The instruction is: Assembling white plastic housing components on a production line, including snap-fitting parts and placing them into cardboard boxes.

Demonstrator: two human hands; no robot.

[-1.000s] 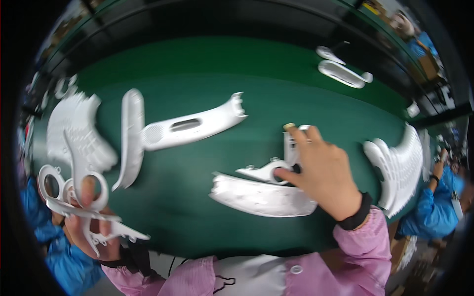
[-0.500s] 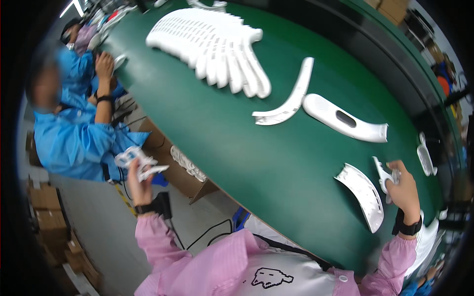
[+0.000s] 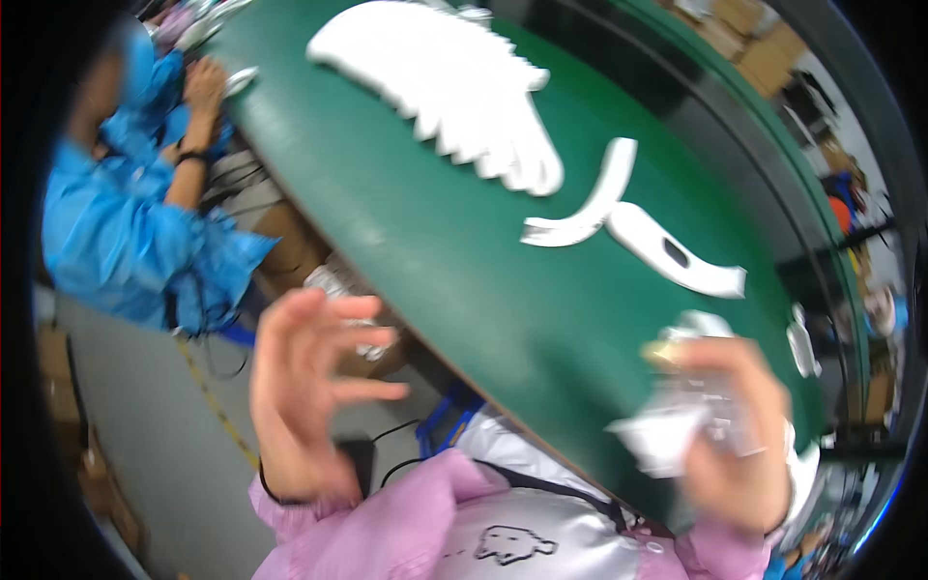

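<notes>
My left hand is raised left of the table edge, fingers spread, with nothing in it. Over the table's near right part my right hand is closed on a white plastic part. Motion blurs that part, so its shape and whether it is one piece or more cannot be told. Ahead of the right hand, a curved white shell lies touching a white handle-shaped housing with a dark oval opening. A smaller white part rests near the far right edge.
A large fanned stack of white housings covers the far left of the green table. Below the table's left edge, a cardboard box holds white parts. A co-worker in blue sits at the left, and cartons stand behind.
My left hand has let go of its white parts and opened, moving nearer. My right hand has come nearer and left, and the curved shell that lay beside it no longer shows on the table.
</notes>
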